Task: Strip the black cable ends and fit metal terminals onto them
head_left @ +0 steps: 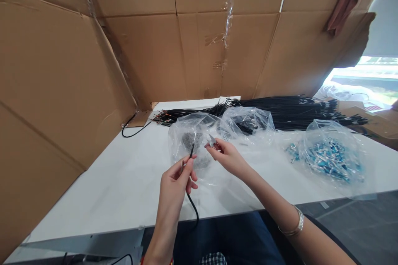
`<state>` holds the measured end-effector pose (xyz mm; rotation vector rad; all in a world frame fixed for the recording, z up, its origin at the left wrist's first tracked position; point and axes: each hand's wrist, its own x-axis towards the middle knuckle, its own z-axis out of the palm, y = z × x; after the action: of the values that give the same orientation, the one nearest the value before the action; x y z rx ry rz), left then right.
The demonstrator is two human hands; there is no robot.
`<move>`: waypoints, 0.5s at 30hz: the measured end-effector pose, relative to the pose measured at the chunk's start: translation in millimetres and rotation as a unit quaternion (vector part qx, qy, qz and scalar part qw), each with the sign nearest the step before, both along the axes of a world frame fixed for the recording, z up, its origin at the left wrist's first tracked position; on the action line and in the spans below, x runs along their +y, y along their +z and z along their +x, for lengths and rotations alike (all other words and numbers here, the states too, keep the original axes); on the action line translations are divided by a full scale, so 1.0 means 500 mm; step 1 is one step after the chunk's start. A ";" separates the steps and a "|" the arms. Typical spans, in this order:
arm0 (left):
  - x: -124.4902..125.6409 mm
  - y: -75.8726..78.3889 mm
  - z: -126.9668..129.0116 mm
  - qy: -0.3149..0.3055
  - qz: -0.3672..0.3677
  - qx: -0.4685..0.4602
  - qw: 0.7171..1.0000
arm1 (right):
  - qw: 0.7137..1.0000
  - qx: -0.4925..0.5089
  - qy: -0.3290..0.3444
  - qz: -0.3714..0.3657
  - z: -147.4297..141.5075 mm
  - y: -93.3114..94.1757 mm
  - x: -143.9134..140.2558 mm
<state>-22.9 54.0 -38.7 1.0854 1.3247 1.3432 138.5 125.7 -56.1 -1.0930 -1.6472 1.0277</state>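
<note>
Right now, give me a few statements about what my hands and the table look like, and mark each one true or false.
1. The left hand pinches a black wire. True.
2. The right hand is empty. False: it holds a small metal piece at its fingertips.
3. A bag of blue parts lies to the right. True.
4. The table is black. False: it is white.
5. A bundle of black wires lies along the back. True.
</note>
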 end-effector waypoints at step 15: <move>-0.024 0.010 0.036 0.056 0.009 0.044 0.997 | 0.995 0.096 -0.003 0.020 0.002 0.077 -0.074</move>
<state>-4.8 42.0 -33.6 1.1069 1.4593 1.4056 139.7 88.6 -17.5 -0.9417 -1.5034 1.0576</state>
